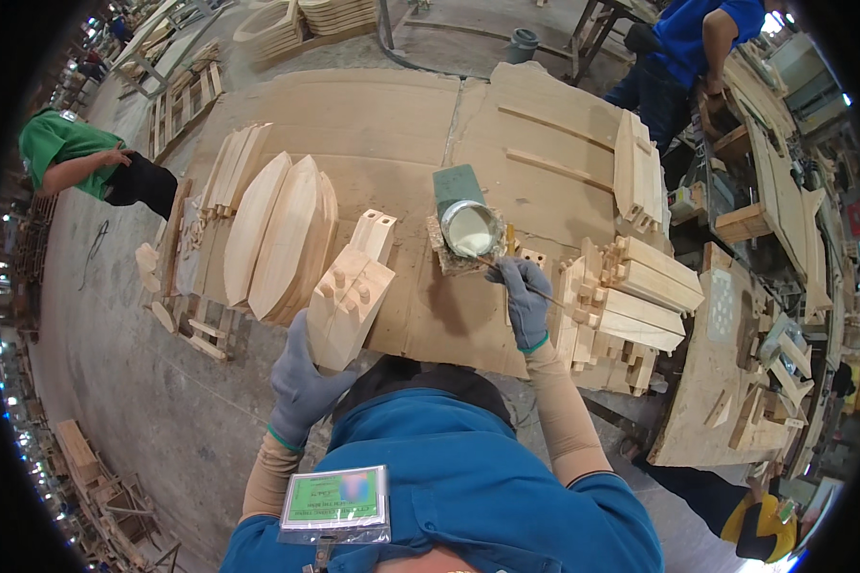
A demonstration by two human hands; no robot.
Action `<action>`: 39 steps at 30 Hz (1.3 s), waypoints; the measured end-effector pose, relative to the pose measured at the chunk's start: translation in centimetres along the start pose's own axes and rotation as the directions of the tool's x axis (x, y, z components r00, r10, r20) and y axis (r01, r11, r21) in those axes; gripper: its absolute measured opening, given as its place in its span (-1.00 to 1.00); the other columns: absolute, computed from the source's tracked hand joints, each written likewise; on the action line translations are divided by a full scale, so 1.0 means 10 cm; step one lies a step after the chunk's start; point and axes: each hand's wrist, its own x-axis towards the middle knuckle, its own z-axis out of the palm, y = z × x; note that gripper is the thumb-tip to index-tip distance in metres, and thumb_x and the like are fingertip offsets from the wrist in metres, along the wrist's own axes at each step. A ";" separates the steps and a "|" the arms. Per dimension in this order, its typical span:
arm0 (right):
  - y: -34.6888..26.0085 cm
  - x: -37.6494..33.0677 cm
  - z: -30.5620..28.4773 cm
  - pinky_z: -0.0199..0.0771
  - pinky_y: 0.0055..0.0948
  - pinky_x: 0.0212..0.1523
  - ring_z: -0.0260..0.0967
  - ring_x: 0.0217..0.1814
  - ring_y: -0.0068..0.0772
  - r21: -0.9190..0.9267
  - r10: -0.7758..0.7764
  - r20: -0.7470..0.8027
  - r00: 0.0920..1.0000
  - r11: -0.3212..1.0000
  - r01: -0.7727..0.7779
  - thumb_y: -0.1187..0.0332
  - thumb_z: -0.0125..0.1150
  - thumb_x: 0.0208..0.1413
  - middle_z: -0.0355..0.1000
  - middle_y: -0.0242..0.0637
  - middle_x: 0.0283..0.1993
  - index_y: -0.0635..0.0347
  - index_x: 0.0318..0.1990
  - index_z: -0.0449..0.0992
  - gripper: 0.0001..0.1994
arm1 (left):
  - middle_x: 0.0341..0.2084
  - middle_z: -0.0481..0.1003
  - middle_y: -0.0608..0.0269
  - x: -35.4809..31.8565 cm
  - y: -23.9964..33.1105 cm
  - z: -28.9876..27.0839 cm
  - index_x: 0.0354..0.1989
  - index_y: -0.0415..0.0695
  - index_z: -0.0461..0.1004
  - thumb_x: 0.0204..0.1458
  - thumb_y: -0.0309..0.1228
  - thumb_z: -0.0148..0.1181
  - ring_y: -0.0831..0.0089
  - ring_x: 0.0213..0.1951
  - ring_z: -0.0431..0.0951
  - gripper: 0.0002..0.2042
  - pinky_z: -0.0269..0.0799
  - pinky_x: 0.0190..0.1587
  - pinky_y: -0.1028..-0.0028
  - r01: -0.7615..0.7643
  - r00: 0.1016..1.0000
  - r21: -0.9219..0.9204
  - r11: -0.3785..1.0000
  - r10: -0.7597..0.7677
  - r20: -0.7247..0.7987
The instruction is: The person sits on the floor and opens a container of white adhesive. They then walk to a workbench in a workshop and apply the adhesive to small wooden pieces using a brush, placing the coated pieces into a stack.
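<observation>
My left hand (306,384), in a grey glove, grips a pale wooden block (346,320) with several round dowels sticking up from its face. Behind that block lies another wooden piece (374,232) with holes in its end. My right hand (525,294), also gloved, is closed on a thin stick (548,296), its tip at the rim of an open can (468,227) of white, glue-like liquid. Whether the stick ends in a brush is hidden at the can. The can sits on a crusted base beside a green box-like piece (458,185).
Cardboard (334,110) covers the table. Pointed wooden boards (287,229) stand at left, and stacked wooden parts with dowels (640,296) lie at right. A workbench (717,363) holds more parts. A person in green (76,158) stands at left, another in blue (688,48) at the far right.
</observation>
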 end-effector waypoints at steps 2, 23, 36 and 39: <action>-0.03 -0.11 0.03 0.58 -0.46 -0.20 0.49 -0.30 -0.46 0.221 0.065 -0.064 0.996 0.974 -0.050 0.47 0.12 0.18 0.49 -0.21 -0.34 0.35 -0.26 0.48 -0.90 | -0.15 0.48 -0.01 0.02 0.02 -0.01 0.20 -0.17 0.17 -0.35 -0.36 0.43 0.17 -0.15 0.57 -0.18 0.50 -0.16 0.31 0.021 1.000 -0.008 1.000 -0.020 0.021; -1.49 -0.65 0.83 0.53 -0.49 -0.31 0.53 -0.29 -0.35 -0.187 -0.503 0.402 0.765 0.773 0.606 0.57 0.31 -0.01 0.52 -0.07 -0.24 0.26 -0.38 0.41 -0.86 | -0.22 0.48 -0.19 0.27 0.07 0.09 0.22 -0.27 0.08 -0.29 -0.27 0.42 -0.02 -0.20 0.57 -0.14 0.50 -0.15 0.22 -0.212 0.976 -0.178 0.961 0.218 0.016; -1.65 -0.73 0.73 0.52 -0.48 -0.27 0.51 -0.25 -0.38 -0.110 -0.531 0.305 0.791 0.805 0.583 0.61 0.28 -0.02 0.50 -0.11 -0.23 0.24 -0.36 0.39 -0.83 | -0.10 0.44 -0.16 0.24 0.15 -0.07 0.22 -0.26 0.07 -0.28 -0.28 0.41 -0.01 -0.08 0.52 -0.15 0.46 -0.05 0.23 -0.099 0.988 -0.193 0.976 0.120 0.101; -1.50 -0.73 0.78 0.49 -0.46 -0.22 0.48 -0.20 -0.38 -0.032 -0.390 0.239 0.889 0.912 0.408 0.62 0.29 -0.03 0.50 -0.11 -0.22 0.26 -0.38 0.41 -0.85 | -0.12 0.45 -0.17 0.21 0.20 -0.07 0.22 -0.26 0.07 -0.29 -0.27 0.42 -0.02 -0.12 0.54 -0.14 0.48 -0.09 0.23 -0.169 0.978 -0.188 0.968 0.189 0.091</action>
